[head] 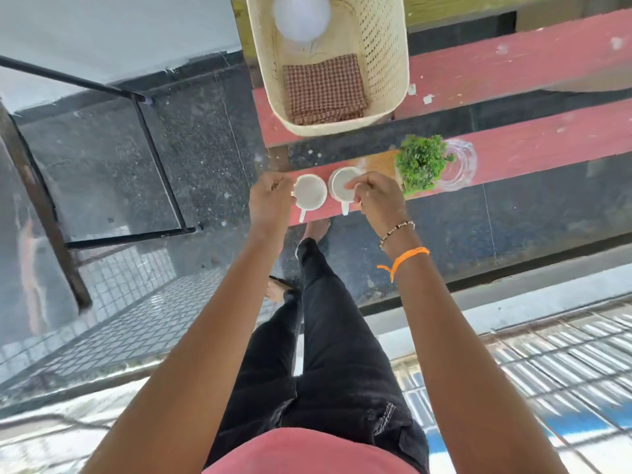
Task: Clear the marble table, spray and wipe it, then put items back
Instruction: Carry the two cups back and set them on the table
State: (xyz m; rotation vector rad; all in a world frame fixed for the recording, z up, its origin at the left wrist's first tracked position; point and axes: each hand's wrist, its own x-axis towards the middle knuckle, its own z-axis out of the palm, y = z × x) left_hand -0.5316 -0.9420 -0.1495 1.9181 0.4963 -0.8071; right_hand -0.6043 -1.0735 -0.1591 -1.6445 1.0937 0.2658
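The left hand (270,195) pinches the rim of one small white ceramic cup (309,197) and the right hand (371,196) the other (343,188), both on the red step beside a green potted plant (422,162). Clearing seems underway; the checked cloth (325,88) lies unused in the cream basket (386,46), so spraying and wiping probably remain.

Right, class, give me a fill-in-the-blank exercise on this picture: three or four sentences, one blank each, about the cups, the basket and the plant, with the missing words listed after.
1. Each hand grips one white ____: the left hand at one rim, the right hand at the other.
2. The folded checked cloth lies inside the cream ____.
3. The green plant stands to the ____ of the cups.
4. The orange thread is tied round the ____ wrist.

Missing words: cup; basket; right; right
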